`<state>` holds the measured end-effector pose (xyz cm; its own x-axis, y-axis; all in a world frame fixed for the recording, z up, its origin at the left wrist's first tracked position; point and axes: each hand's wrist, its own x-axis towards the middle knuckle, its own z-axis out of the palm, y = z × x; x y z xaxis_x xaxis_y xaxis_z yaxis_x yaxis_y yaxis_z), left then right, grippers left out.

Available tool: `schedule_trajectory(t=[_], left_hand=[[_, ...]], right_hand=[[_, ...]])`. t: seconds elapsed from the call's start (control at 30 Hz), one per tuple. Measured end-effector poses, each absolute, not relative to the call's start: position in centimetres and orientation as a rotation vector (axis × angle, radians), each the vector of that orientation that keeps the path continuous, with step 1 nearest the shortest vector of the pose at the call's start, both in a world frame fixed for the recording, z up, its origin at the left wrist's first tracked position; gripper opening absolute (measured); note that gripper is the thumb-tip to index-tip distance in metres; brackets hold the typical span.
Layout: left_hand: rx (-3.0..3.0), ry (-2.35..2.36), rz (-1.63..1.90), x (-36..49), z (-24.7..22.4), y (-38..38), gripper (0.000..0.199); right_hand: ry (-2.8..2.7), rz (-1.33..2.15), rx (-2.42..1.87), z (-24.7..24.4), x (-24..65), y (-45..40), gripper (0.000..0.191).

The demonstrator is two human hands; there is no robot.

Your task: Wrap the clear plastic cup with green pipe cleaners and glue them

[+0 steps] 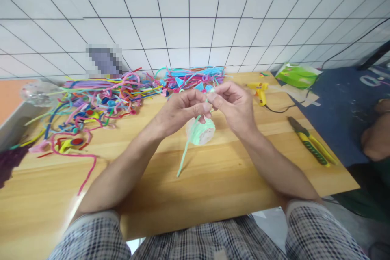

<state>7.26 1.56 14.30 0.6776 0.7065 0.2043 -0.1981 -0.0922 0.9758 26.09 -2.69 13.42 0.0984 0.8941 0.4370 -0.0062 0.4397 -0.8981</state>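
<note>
Taking the two hands as the clock's centre, the left hand is pinching a pale green pipe cleaner between thumb and fingers, and the right hand is gripping its upper part with thumb and forefinger. The strand's loose end is pointing toward seven o'clock. Near six o'clock, just below the fingers, a round roll is showing a pale green wrapping; whether it is touching the table I cannot tell. A heap of colourful pipe cleaners is spreading at nine o'clock. A yellow glue gun is lying between two and three, a green packet is sitting at two, and pliers are resting between three and four.
</note>
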Motion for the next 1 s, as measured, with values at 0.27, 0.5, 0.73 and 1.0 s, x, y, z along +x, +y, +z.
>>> schedule_trajectory(t=[0.27,0.5,0.73,1.0], left_hand=[[1.357,0.483,0.822,7.7,13.6,1.6,0.054],[1.274,0.533,0.747,7.4,14.7,1.2,0.040],[1.175,0.534,0.596,7.0,15.0,2.1,0.036],[1.179,0.561,0.650,7.2,14.4,2.1,0.032]], right_hand=[[-1.417,0.708,-0.941,13.0,26.6,-2.2,0.051],[-1.645,0.299,-0.963,12.3,27.3,-1.9,0.027],[-1.765,0.083,-0.957,11.4,28.5,-0.7,0.019],[-1.675,0.581,-0.911,12.0,28.5,-0.8,0.048]])
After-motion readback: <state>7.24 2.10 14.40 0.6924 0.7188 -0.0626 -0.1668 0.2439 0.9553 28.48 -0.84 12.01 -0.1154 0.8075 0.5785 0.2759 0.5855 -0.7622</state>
